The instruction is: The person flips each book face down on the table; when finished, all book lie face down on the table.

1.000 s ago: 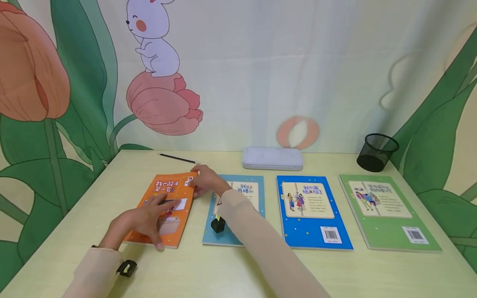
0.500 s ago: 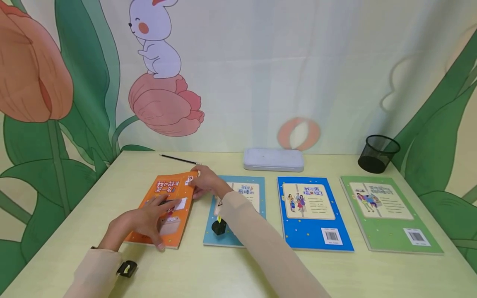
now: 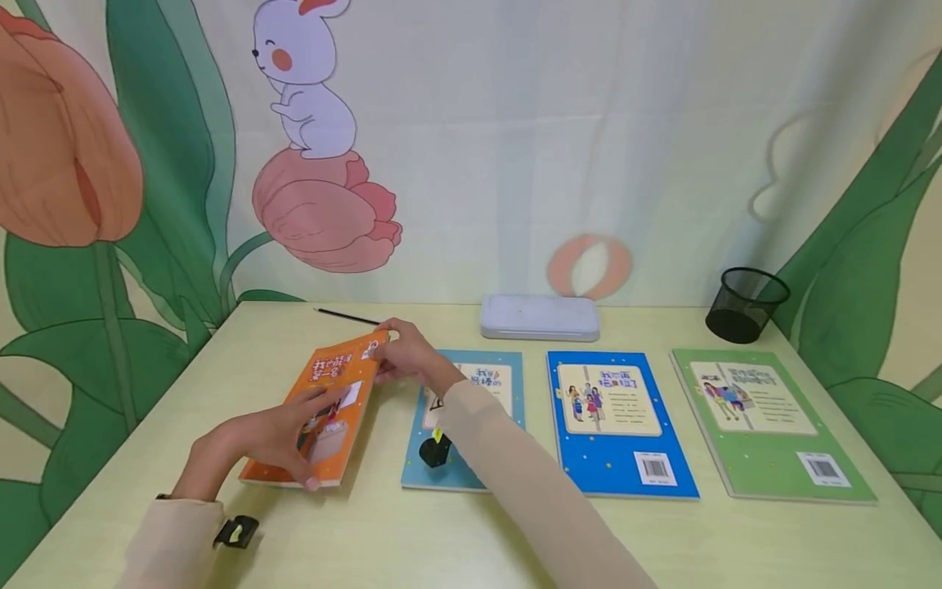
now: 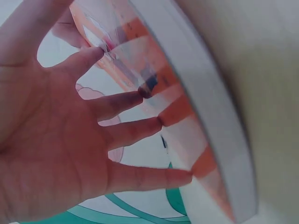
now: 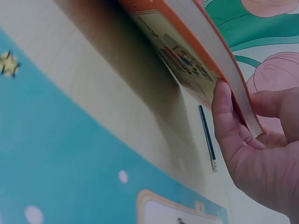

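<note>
An orange book (image 3: pixel 351 417) lies at the left of the table, tilted with its right side raised above the tabletop. My right hand (image 3: pixel 410 353) pinches its far right corner; in the right wrist view the thumb (image 5: pixel 223 100) is against the underside and fingers are on the other cover. On the front cover rests my left hand (image 3: pixel 275 438), its fingers spread and nearly straight. Fingertips (image 4: pixel 187 176) touch the glossy cover in the left wrist view, where the thick page edge (image 4: pixel 205 93) faces the camera. A teal book (image 3: pixel 471 477) lies flat beneath my right forearm, partly hidden.
A blue book (image 3: pixel 611 458) and a green book (image 3: pixel 765 450) lie flat to the right. Along the back are a black pencil (image 3: pixel 346 316), a pale pencil case (image 3: pixel 540 317) and a black mesh pen holder (image 3: pixel 743 307). A printed curtain (image 3: pixel 471 164) hangs behind the table.
The orange book's right side has risen off the table, tilting it leftward. My right hand has lifted slightly with the corner, and my left hand has shifted a little left.
</note>
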A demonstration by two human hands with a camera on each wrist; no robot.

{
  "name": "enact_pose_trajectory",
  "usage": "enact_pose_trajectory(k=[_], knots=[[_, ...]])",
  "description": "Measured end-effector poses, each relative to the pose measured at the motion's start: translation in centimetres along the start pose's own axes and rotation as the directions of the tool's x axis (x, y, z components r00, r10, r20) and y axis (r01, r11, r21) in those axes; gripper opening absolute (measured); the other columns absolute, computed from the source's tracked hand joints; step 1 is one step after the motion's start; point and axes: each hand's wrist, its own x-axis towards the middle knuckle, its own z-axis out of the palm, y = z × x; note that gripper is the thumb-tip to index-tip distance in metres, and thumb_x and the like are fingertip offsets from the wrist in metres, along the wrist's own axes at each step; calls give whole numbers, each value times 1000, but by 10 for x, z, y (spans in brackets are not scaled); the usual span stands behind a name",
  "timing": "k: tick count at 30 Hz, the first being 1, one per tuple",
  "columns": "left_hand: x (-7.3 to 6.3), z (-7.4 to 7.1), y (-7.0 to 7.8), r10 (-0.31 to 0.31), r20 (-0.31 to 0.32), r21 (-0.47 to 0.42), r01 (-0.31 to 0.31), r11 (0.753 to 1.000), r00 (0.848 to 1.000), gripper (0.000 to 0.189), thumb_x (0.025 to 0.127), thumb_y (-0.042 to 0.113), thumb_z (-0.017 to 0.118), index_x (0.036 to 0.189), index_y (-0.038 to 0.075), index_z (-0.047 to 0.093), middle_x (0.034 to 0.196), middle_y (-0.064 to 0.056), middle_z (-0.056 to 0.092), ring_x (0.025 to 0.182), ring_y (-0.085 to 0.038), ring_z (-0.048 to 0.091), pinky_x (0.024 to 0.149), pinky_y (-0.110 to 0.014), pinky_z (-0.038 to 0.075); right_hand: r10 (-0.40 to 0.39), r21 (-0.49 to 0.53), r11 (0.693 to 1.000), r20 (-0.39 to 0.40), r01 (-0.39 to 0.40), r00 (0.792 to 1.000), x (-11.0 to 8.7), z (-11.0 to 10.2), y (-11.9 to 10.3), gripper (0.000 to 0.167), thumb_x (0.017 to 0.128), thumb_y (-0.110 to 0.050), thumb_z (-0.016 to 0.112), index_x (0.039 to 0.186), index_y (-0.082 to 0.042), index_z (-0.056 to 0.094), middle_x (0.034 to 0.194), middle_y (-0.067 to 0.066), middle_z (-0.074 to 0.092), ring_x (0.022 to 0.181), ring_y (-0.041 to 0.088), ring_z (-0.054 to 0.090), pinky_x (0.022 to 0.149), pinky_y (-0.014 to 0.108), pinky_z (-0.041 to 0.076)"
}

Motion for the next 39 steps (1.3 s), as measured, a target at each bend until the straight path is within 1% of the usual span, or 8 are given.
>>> enact_pose_trajectory(k=[6, 15, 20, 24, 28, 33, 36, 39], knots=[[-4, -10, 3, 64, 4, -45, -64, 997, 998, 127, 67, 38, 93, 161, 13, 11, 161, -25, 12, 137, -47, 27, 107, -67, 38, -25, 73, 997, 6, 24, 1000, -5, -2, -10, 33, 97, -2, 60, 128, -12, 51, 87, 16, 69, 61, 22, 67, 58, 31, 60], [-9, -18, 9, 154, -32, -76, -156, 985, 988, 126, 69, 31, 93, 161, 9, 9, 156, -27, 20, 134, -46, 31, 105, -63, 40, -44, 140, 989, 0, 44, 999, -14, -9, -25, 35, 97, -2, 60, 129, -13, 50, 95, 18, 70, 67, 25, 68, 71, 40, 63], [-9, -19, 17, 214, -71, -36, -217, 976, 974, 126, 67, 30, 94, 160, 7, 12, 156, -27, 25, 136, -46, 32, 108, -65, 37, -77, 158, 984, -20, 79, 997, -18, -16, -33, 40, 97, 0, 58, 133, -10, 47, 91, 18, 70, 65, 22, 69, 62, 33, 62], [-8, -18, 27, 230, -124, -5, -233, 973, 965, 127, 66, 33, 94, 161, 15, 12, 159, -24, 21, 139, -46, 29, 108, -65, 38, -101, 169, 980, -27, 104, 995, -21, -22, -40, 43, 97, 1, 57, 137, -8, 43, 87, 16, 67, 64, 22, 69, 61, 31, 61], [-7, -15, 37, 204, -191, 6, -206, 978, 960, 129, 66, 40, 93, 161, 27, 7, 162, -19, 15, 141, -43, 25, 106, -61, 41, -122, 186, 974, -37, 126, 992, -24, -28, -47, 40, 98, 1, 57, 134, -9, 42, 89, 16, 66, 65, 23, 68, 64, 32, 62], [-4, -9, 42, 215, -291, 58, -207, 977, 932, 131, 63, 46, 94, 161, 36, 7, 166, -12, 11, 144, -41, 25, 104, -60, 44, -131, 213, 967, -59, 140, 990, -27, -36, -55, 39, 97, 0, 57, 132, -8, 41, 94, 18, 65, 69, 24, 70, 67, 34, 63], [-1, -5, 44, 240, -352, 98, -219, 971, 905, 129, 63, 39, 95, 160, 38, 11, 167, -9, 13, 145, -40, 26, 103, -59, 45, -125, 224, 965, -75, 139, 989, -30, -38, -62, 39, 97, 0, 56, 132, -7, 39, 93, 18, 64, 69, 24, 70, 68, 35, 63], [2, 0, 45, 274, -407, 145, -234, 961, 871, 119, 70, 21, 93, 160, 36, 16, 166, -9, 19, 139, -41, 39, 95, -53, 52, -125, 216, 966, -94, 142, 988, -34, -40, -68, 41, 97, 0, 56, 133, -5, 37, 91, 20, 64, 66, 24, 70, 67, 35, 62]])
